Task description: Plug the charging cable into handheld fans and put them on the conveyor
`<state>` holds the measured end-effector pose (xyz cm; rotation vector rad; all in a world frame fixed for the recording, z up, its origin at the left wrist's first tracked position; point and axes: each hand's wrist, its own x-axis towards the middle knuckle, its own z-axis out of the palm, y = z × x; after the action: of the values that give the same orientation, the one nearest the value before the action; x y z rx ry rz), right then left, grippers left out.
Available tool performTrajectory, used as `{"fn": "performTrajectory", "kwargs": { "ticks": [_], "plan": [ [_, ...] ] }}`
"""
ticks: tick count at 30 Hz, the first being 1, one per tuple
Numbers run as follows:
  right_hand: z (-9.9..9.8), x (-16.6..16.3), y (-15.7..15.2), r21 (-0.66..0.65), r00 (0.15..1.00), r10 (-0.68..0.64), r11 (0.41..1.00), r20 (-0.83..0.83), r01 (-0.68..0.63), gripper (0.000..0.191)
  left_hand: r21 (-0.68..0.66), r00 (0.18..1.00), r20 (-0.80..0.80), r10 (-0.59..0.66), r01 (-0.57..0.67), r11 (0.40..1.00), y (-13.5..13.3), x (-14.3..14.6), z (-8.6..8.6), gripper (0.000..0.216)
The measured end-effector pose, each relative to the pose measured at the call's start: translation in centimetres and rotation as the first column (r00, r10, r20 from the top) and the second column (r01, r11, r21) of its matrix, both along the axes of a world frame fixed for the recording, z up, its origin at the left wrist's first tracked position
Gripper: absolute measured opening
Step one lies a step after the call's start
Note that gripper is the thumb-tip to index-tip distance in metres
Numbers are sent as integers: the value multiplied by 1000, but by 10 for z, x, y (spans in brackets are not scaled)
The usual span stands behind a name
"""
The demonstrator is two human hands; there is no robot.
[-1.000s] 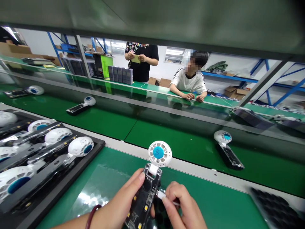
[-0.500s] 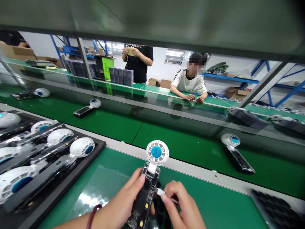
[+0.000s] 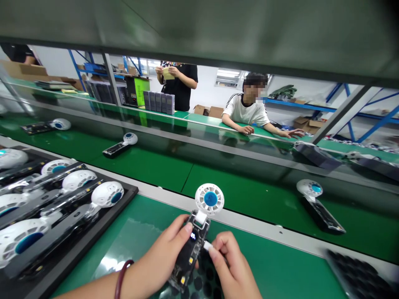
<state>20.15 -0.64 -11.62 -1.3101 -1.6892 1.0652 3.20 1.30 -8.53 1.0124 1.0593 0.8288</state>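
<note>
My left hand is wrapped round a handheld fan with a dark see-through body, its white round head with a blue centre pointing away from me. A small display on the body glows with digits. Between thumb and fingers, my right hand pinches a white cable plug against the side of the fan's body. Whether the plug is fully seated I cannot tell. Beneath the fan lies a clear sheet with black round pads.
On the left, a black tray holds several similar fans. More fans lie on the green conveyor ahead. Black round pads sit at right. Across the line are two co-workers, boxes and shelves; a metal panel hangs overhead.
The fan's display has lit up while the plug stays at its side. Fans on the conveyor have shifted right. The seated co-worker's arm now reaches out to the right.
</note>
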Motion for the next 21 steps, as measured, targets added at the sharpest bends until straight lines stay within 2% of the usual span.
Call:
{"fn": "performTrajectory", "kwargs": {
  "ticks": [2,4,6,9,13,16,18,21],
  "plan": [
    [-3,4,5,1,989,-139,990,-39,140,20,63,991,-33,132,-130,990,15,-7,3,38],
    [-6,6,11,3,974,-223,975,-33,224,19,146,962,-96,255,-239,960,35,-18,7,38],
    [-11,5,17,17,982,-188,982,19,188,15,220,935,-161,317,-279,935,58,-28,7,38],
    [-19,0,24,74,987,-97,993,125,89,24,352,881,-265,391,-289,890,98,-30,-3,38],
    [-28,-6,29,220,962,-85,975,260,26,25,549,801,-400,446,-180,816,153,-12,-23,27],
    [-36,-7,33,377,936,-112,926,334,-24,20,683,719,-480,503,-53,729,173,1,-27,22],
    [-42,-8,37,488,924,-146,872,352,-48,21,757,667,-502,550,32,652,169,5,-24,23],
    [-51,-8,41,607,909,-224,794,351,-39,30,825,621,-522,584,194,531,132,2,-19,30]
  ]
}}
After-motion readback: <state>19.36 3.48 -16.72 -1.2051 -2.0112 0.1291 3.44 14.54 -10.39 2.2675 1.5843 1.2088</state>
